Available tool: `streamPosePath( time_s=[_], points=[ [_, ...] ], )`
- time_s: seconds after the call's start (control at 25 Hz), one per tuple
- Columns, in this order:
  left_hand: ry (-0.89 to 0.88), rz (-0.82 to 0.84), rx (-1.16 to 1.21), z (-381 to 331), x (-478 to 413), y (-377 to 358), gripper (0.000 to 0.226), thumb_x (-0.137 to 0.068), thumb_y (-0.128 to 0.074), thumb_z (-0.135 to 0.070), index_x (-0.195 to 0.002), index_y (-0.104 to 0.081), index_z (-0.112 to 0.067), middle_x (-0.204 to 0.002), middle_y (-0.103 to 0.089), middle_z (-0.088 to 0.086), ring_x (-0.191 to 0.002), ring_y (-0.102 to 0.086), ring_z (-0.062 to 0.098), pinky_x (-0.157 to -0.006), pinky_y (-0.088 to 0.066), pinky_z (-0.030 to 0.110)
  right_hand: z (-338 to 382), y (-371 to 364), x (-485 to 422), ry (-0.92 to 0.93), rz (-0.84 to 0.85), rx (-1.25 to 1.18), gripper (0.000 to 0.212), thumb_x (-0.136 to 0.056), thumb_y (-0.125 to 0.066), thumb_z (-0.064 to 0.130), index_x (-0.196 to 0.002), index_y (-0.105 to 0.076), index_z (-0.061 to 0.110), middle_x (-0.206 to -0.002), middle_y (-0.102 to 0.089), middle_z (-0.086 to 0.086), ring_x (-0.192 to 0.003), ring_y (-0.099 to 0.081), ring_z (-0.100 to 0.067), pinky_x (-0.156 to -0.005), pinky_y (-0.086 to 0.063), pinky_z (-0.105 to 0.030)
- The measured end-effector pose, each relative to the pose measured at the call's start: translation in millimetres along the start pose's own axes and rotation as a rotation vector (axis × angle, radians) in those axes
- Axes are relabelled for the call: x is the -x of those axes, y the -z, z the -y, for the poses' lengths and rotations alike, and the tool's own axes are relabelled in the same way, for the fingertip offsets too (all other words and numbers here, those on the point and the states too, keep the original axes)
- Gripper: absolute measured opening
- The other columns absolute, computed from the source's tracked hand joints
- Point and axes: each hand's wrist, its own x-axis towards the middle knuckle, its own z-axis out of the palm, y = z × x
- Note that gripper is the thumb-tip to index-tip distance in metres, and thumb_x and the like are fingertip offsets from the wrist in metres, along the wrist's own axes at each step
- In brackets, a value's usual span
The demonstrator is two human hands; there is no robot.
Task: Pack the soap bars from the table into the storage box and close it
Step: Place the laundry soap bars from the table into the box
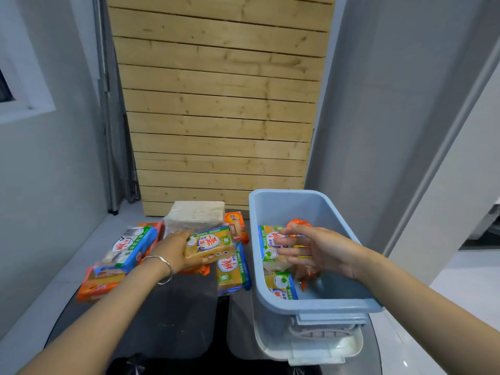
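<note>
My left hand (pixel 173 253) grips a yellow-brown wrapped soap bar (pixel 209 244) just above the pile on the table. My right hand (pixel 311 250) hovers open, fingers spread, over the inside of the light blue storage box (pixel 322 307), holding nothing. Inside the box lie several wrapped soap bars (pixel 270 247), partly hidden by my right hand. More soap bars rest on the table: a blue-green pack (pixel 130 247) at the left, an orange one (pixel 98 286) below it, a yellow one (pixel 232 272) beside the box and an orange one (pixel 236 226) behind.
A pale wrapped block (pixel 194 216) stands at the back of the pile. The box's white lid (pixel 311 345) lies under the box at its near end. The dark table (pixel 173 320) is bordered by a wooden slat panel (pixel 216 104) behind and grey walls at both sides.
</note>
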Motion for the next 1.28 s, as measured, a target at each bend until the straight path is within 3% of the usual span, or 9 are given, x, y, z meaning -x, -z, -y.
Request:
streamPosePath(
  time_s=[0.12,0.36,0.6,0.8,0.92,1.0,1.08,1.16,1.28],
  points=[
    [-0.006,-0.098,0.025,-9.9,14.3,3.9,0.058,-0.065,-0.068,-0.060,-0.110,-0.056,-0.025,-0.112,-0.067,0.001,-0.082,-0.055,0.010,-0.070,-0.047,0.024,0.3,1.0,3.0,0.034,-0.008,0.002,0.029,-0.092,-0.054,0.039,-0.106,-0.065,0.016,-0.116,-0.072,-0.007,-0.106,-0.069,-0.021,-0.087,-0.056,-0.032],
    [-0.091,-0.548,0.058,-64.2,40.7,36.9,0.069,-0.061,-0.077,-0.050,-0.115,-0.050,-0.015,-0.111,-0.052,0.005,-0.103,-0.052,0.023,-0.073,-0.039,0.028,17.0,-14.1,2.4,0.139,0.050,-0.054,0.045,-0.087,-0.061,0.041,-0.125,-0.054,0.019,-0.127,-0.063,-0.007,-0.107,-0.068,-0.023,-0.089,-0.057,-0.033],
    [-0.133,-0.687,0.322,-109.6,58.8,51.9,0.072,-0.057,-0.075,-0.055,-0.114,-0.048,-0.020,-0.104,-0.046,-0.004,-0.092,-0.050,0.013,-0.073,-0.043,0.029,36.4,-31.9,-3.4,0.225,0.091,-0.028,0.044,-0.085,-0.062,0.045,-0.122,-0.058,0.022,-0.126,-0.062,-0.004,-0.108,-0.067,-0.021,-0.082,-0.059,-0.030],
    [-0.195,-0.547,0.420,-155.4,54.1,25.2,0.072,-0.054,-0.071,-0.064,-0.110,-0.046,-0.025,-0.101,-0.045,-0.010,-0.090,-0.053,0.008,-0.070,-0.047,0.026,36.3,-11.2,-6.1,0.253,0.009,-0.205,0.023,-0.088,-0.063,0.031,-0.106,-0.063,0.016,-0.090,-0.077,-0.003,-0.078,-0.074,-0.013,-0.069,-0.062,-0.028],
    [-0.214,-0.312,0.690,-150.7,46.6,11.3,0.067,-0.068,-0.049,-0.074,-0.117,-0.046,-0.028,-0.118,-0.052,-0.009,-0.105,-0.054,0.005,-0.085,-0.047,0.021,29.4,14.8,-4.5,0.271,-0.065,-0.120,0.027,-0.086,-0.066,0.028,-0.110,-0.061,0.018,-0.085,-0.077,-0.001,-0.072,-0.074,-0.011,-0.059,-0.060,-0.025],
    [-0.168,-0.149,0.925,-140.6,39.8,3.6,0.048,-0.083,-0.042,-0.059,-0.123,-0.043,-0.032,-0.132,-0.048,-0.008,-0.109,-0.049,-0.003,-0.085,-0.039,0.009,28.6,29.8,-1.6,0.242,-0.055,0.003,0.025,-0.083,-0.068,0.032,-0.106,-0.062,0.022,-0.084,-0.077,0.002,-0.072,-0.073,-0.009,-0.059,-0.059,-0.024],
    [-0.097,-0.016,1.045,-133.0,36.4,-5.9,0.051,-0.089,-0.047,-0.043,-0.137,-0.034,-0.028,-0.131,-0.044,-0.013,-0.108,-0.046,-0.006,-0.080,-0.038,0.010,29.9,35.3,2.1,0.180,0.003,0.166,0.024,-0.081,-0.069,0.035,-0.101,-0.065,0.024,-0.088,-0.077,0.003,-0.076,-0.073,-0.008,-0.061,-0.057,-0.023],
    [-0.067,0.075,1.144,-129.8,36.4,-14.7,0.052,-0.091,-0.051,-0.032,-0.139,-0.034,-0.026,-0.120,-0.052,-0.018,-0.091,-0.058,-0.012,-0.067,-0.045,0.005,24.3,31.7,-0.9,0.118,0.063,0.372,0.021,-0.080,-0.071,0.036,-0.097,-0.067,0.023,-0.092,-0.077,0.002,-0.079,-0.072,-0.009,-0.064,-0.056,-0.023],
    [-0.066,0.120,1.225,-129.0,35.6,-21.2,0.032,-0.093,-0.049,-0.026,-0.125,-0.050,-0.030,-0.100,-0.069,-0.005,-0.070,-0.070,-0.001,-0.055,-0.053,0.013,4.4,12.6,-9.6,-0.015,0.175,0.469,0.026,-0.083,-0.070,0.025,-0.107,-0.067,0.014,-0.093,-0.077,-0.001,-0.075,-0.073,-0.010,-0.058,-0.058,-0.022]
  ],
)
